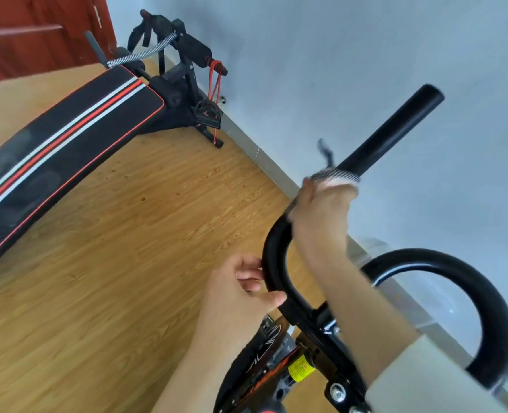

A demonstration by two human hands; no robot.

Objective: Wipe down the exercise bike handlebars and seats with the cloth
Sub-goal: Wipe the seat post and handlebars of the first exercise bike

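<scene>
Right now I have the right hand (321, 213) closed round the cloth (334, 175), which is wrapped on the handlebar (395, 126) at the foot of its straight upper stretch. Only a striped grey-and-white edge of the cloth shows above the knuckles, with a dark strip of it sticking up at 12 o'clock of the hand. The back of this hand faces me, and its forearm runs down to 5 o'clock into a pale sleeve (431, 380).

The left hand (240, 289) sits at 7 o'clock of the right. Its thumb and curled fingers pinch the tube on the outside of the lower bend, and its forearm drops to the bottom edge.

From the cloth, the bare black bar runs on toward 1 o'clock to a free, capped end, with only the pale wall (366, 55) behind it. At 4 o'clock the handlebar's other loop curves round, and the right forearm crosses in front of it. Toward 9 o'clock of the left hand I see open wooden floor (127, 248) as far as a sit-up bench (68, 138) at 10 o'clock, black with red and white stripes.

At 6 o'clock, a yellow sticker (300, 368) sits on the bike frame (264, 374); its print is too small for me to read. The orange lettering on the frame is blurred.
</scene>
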